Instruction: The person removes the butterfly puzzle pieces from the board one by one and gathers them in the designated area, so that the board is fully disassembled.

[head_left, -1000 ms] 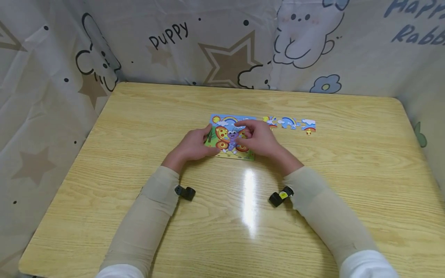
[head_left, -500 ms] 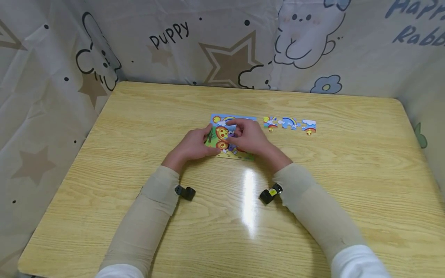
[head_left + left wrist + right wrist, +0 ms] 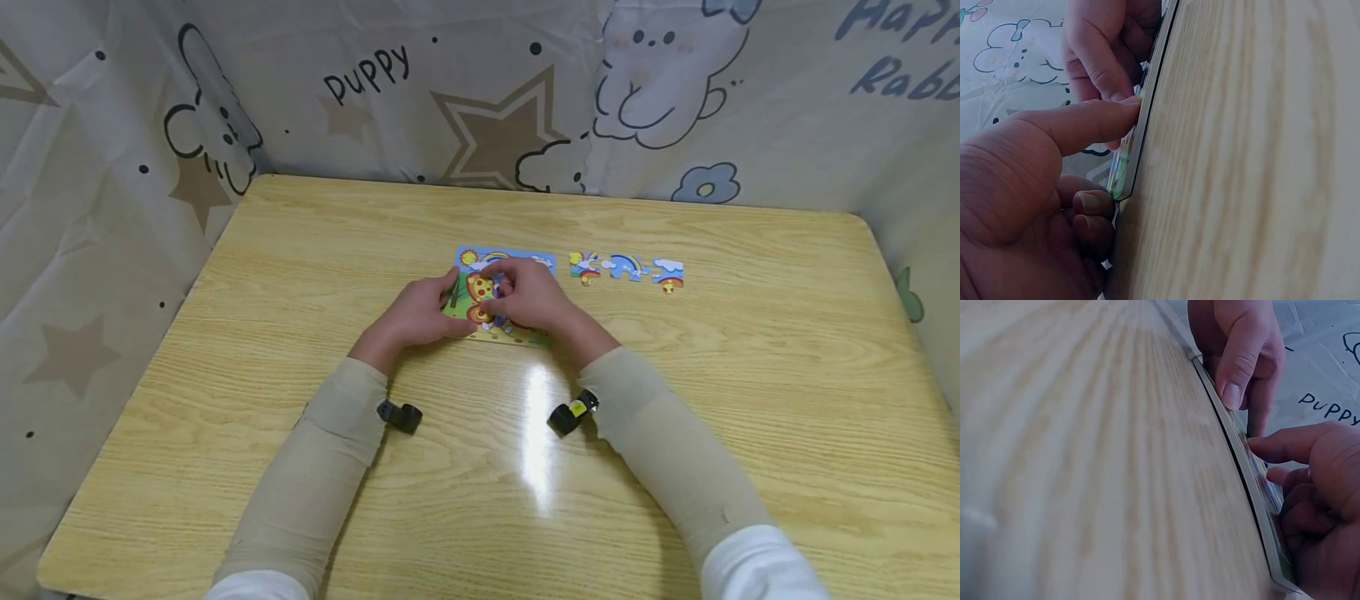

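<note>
A colourful butterfly jigsaw puzzle (image 3: pixel 525 336) lies flat on the wooden table, with a sun and rainbow along its top. My left hand (image 3: pixel 422 313) holds its left end, thumb on the near edge and other fingers at the left side. In the left wrist view the thumb (image 3: pixel 1094 124) presses that edge, fingertips curled at the corner. Over the middle of the picture is my right hand (image 3: pixel 532 293), its index finger and thumb spread a little apart around the butterfly's left wing. Their tips meet the board's face in the right wrist view. My palm hides the right wing.
Right of the puzzle lie three loose pieces in a row: a sun piece (image 3: pixel 584 266), a rainbow piece (image 3: pixel 626 267) and a cloud piece (image 3: pixel 668 272). A printed cloth (image 3: pixel 480 100) hangs behind the table (image 3: pixel 337 233).
My right hand has moved left across the puzzle, from the butterfly's body and right wing to its left wing. The left hand and the puzzle stay in place.
</note>
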A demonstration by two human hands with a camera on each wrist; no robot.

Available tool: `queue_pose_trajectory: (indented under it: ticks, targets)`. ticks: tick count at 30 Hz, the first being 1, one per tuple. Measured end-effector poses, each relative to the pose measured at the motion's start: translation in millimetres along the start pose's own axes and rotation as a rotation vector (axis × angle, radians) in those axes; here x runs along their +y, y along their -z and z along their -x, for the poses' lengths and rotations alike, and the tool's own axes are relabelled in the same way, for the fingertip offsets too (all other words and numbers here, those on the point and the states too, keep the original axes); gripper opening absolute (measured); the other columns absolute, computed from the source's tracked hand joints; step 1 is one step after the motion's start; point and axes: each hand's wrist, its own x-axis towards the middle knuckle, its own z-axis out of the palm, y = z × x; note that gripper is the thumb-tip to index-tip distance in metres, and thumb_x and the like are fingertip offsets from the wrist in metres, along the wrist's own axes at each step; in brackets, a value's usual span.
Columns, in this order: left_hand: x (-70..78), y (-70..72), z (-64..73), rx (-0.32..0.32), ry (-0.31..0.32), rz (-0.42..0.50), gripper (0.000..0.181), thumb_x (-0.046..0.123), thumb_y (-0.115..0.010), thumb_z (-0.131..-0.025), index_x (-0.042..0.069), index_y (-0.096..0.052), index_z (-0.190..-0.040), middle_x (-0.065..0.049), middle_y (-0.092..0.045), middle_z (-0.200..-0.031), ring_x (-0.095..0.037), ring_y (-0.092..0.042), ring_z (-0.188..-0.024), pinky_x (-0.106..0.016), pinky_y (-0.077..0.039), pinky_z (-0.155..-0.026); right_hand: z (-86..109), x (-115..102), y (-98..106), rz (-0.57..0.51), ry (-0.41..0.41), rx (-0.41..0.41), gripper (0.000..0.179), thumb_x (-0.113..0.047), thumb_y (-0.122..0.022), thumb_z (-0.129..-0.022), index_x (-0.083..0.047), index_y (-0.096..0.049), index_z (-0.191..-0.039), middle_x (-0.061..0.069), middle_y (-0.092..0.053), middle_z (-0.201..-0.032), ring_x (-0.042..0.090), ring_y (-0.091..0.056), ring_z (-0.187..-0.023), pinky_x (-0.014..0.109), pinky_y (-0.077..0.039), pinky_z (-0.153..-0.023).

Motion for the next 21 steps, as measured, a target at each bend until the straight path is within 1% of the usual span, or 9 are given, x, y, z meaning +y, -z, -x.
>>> queue_pose_trajectory:
  ticks: [10,21]
  targets:
    - [0.5,0.6,0.4,0.001,0.004,-0.006,0.099,0.038,-0.079,-0.086,0.003,-0.02,-0.158,-0.02,-0.038,-0.153,-0.03,-0.036,-0.14,-0.04,-0.034,-0.11,-3.1,-1.2,-0.1,0.01,-0.048,-0.037,0.037,-0.014,-0.08,-0.085,-0.008,-0.071,-0.12,0.002,-0.047,-0.061,0.016,-0.042,-0.054,0.031,-0.037,-0.059]
    - [-0.6,-1.3,-1.1,0.008,0.002,-0.001,0.099,0.037,-0.079,-0.086,0.003,-0.02,-0.158,-0.019,-0.039,-0.153,-0.03,-0.036,-0.14,-0.04,-0.034,-0.11,-3.8,-2.5,-1.1,0.001,-0.076,-0.038,0.034,-0.013,-0.08,-0.086,-0.007,-0.067,-0.117,0.002,-0.046,-0.064,0.018,-0.042,-0.058,0.031,-0.038,-0.066]
